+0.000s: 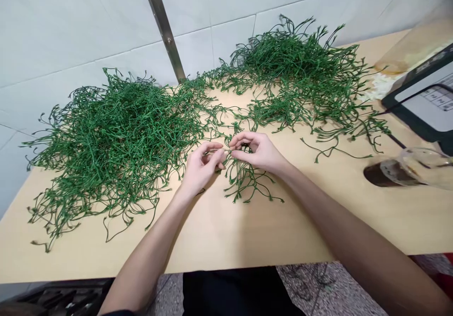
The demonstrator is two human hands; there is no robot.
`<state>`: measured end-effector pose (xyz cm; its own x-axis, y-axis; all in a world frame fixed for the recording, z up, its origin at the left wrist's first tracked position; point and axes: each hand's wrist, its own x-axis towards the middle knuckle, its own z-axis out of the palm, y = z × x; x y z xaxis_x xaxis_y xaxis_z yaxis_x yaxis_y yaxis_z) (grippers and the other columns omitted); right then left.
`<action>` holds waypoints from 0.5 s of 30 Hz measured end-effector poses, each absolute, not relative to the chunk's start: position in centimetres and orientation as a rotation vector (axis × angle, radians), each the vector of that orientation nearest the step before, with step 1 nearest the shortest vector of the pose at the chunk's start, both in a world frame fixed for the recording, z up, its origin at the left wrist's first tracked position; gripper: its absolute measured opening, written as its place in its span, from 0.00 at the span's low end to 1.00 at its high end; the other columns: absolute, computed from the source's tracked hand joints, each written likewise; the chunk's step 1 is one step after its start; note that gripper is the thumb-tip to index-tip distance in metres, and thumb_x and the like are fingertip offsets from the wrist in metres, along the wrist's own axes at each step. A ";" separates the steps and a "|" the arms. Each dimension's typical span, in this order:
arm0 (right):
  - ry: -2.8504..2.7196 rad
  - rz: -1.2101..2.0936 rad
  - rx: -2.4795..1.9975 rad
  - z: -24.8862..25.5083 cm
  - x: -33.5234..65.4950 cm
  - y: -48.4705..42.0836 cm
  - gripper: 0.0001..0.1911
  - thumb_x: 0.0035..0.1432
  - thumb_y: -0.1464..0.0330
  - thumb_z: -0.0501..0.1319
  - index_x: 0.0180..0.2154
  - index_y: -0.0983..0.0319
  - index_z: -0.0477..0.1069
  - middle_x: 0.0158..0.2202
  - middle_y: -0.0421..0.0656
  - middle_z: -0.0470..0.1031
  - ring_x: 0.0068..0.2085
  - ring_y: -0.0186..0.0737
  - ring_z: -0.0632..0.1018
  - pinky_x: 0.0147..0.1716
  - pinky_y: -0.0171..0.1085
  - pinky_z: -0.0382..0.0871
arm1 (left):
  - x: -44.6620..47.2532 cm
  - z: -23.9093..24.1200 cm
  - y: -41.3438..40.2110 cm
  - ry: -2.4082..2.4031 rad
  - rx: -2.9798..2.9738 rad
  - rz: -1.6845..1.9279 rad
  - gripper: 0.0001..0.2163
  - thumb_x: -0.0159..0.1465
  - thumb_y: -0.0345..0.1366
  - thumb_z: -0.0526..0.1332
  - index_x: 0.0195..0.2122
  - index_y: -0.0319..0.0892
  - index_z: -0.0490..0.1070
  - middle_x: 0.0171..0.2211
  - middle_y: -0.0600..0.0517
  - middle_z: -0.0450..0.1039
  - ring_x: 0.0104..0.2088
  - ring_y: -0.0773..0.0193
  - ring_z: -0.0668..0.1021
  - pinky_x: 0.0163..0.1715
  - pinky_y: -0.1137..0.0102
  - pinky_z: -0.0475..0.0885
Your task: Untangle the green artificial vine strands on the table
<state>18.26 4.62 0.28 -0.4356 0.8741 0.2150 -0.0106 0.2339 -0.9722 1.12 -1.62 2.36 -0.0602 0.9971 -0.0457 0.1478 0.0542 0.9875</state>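
My left hand (202, 165) and my right hand (257, 151) meet above the middle of the table, fingertips almost touching. Both are closed in a pinch on a thin green plastic stem (227, 150), most of it covered by the fingers. Under my right hand lies a small bunch of green plastic stems (247, 183) with little forked tips. A large tangled heap of the same stems (120, 127) spreads to the left of my left hand. Another heap (297, 61) lies beyond my right hand, against the wall.
A transparent cup of dark drink (384, 173) lies or leans at the right, beside a dark-framed device with a white label (430, 101). White bits (382, 87) lie behind it. The tiled wall (106, 18) and a metal post (164, 28) bound the wooden table (283, 231).
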 end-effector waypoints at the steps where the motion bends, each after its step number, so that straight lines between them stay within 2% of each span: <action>1: -1.651 1.330 -0.817 0.2 18.2 4.7 0.09 0.44 0.69 0.68 0.31 0.62 0.73 0.30 0.42 0.76 0.32 0.37 0.75 0.36 0.38 0.71 | 1.1 2.3 -1.6 1.387 1.250 1.129 0.13 0.58 0.41 0.66 0.40 0.39 0.72 0.34 0.51 0.75 0.24 0.71 0.76 0.26 0.75 0.70; 3: -1.609 1.363 -0.830 0.1 17.9 4.7 0.09 0.43 0.70 0.68 0.29 0.62 0.72 0.28 0.40 0.75 0.30 0.35 0.73 0.34 0.38 0.70 | 1.1 1.9 -1.5 1.400 1.263 1.095 0.15 0.55 0.39 0.68 0.41 0.39 0.72 0.35 0.51 0.76 0.22 0.72 0.75 0.24 0.76 0.68; 6: -1.563 1.437 -0.850 0.2 17.7 4.9 0.09 0.41 0.71 0.68 0.28 0.62 0.71 0.27 0.39 0.74 0.29 0.34 0.72 0.33 0.37 0.68 | 1.0 1.5 -1.4 1.440 1.342 1.074 0.15 0.53 0.37 0.69 0.41 0.39 0.74 0.36 0.51 0.77 0.18 0.77 0.68 0.20 0.77 0.63; 9: -1.550 1.565 -0.874 0.4 17.8 5.4 0.10 0.40 0.72 0.69 0.28 0.62 0.71 0.26 0.38 0.75 0.29 0.34 0.74 0.34 0.37 0.68 | 1.1 1.3 -1.5 1.471 1.416 1.077 0.14 0.52 0.35 0.70 0.40 0.39 0.75 0.33 0.53 0.77 0.17 0.78 0.62 0.19 0.76 0.59; 15: -1.557 1.711 -0.829 0.6 18.4 6.0 0.12 0.40 0.73 0.71 0.29 0.62 0.72 0.27 0.38 0.76 0.30 0.33 0.75 0.33 0.36 0.68 | 1.4 1.3 -1.8 1.532 1.566 1.075 0.12 0.52 0.34 0.70 0.38 0.41 0.78 0.29 0.54 0.76 0.21 0.72 0.67 0.24 0.74 0.64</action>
<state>18.41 5.98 0.57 -0.5730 0.8194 -0.0161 -0.0610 -0.0622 -0.9962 1.43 -1.79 1.32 -0.0376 0.9949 0.0935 0.4267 -0.0686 0.9018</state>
